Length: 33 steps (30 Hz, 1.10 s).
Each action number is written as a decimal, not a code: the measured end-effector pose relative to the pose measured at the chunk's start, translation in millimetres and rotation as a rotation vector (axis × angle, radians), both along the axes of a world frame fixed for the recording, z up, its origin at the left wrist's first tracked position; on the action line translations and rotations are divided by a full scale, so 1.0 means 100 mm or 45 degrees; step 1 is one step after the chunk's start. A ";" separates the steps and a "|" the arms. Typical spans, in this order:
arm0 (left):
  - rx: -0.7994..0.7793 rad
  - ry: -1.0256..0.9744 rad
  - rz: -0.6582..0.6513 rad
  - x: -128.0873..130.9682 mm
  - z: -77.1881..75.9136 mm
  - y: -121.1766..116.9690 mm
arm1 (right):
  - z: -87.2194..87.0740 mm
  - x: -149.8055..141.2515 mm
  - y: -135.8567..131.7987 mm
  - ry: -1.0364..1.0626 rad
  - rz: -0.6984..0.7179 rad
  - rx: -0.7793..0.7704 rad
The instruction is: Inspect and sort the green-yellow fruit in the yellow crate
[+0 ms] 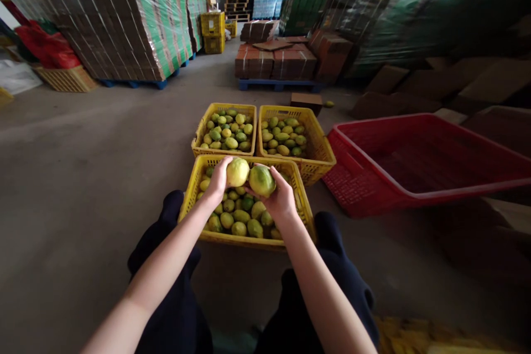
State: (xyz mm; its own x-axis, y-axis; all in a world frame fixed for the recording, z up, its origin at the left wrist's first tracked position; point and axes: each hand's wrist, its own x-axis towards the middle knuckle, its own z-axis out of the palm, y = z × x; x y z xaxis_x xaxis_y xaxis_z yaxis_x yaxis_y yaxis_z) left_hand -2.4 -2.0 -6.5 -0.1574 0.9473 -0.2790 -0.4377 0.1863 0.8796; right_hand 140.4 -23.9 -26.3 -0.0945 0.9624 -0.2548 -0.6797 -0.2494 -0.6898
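My left hand [218, 181] is closed around a yellow lemon [238, 172]. Close beside it, my right hand [280, 198] grips a greener lemon [262, 180], yellow at its lower part. Both fruits are held up over the near yellow crate [249, 241], which sits between my knees. Many yellow-green lemons [241, 216] lie inside that crate, some hidden by my hands and forearms.
Behind stand a left yellow crate [224, 151] and a right yellow crate [319, 146], both with lemons. A large red crate [357, 171] is at the right. Farther off are flattened cartons [294, 61] on a blue pallet [279, 86] and a wrapped stack [166, 16].
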 end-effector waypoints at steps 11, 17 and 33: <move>-0.260 -0.331 -0.131 0.03 0.20 -0.07 | -0.10 0.05 0.09 0.165 -0.183 -0.182; -0.380 -0.347 -0.051 0.05 0.19 -0.05 | 0.00 -0.02 0.02 0.215 -0.075 -0.145; 0.032 -0.017 -0.018 0.00 0.03 -0.03 | -0.02 -0.04 -0.04 -0.310 -0.234 0.247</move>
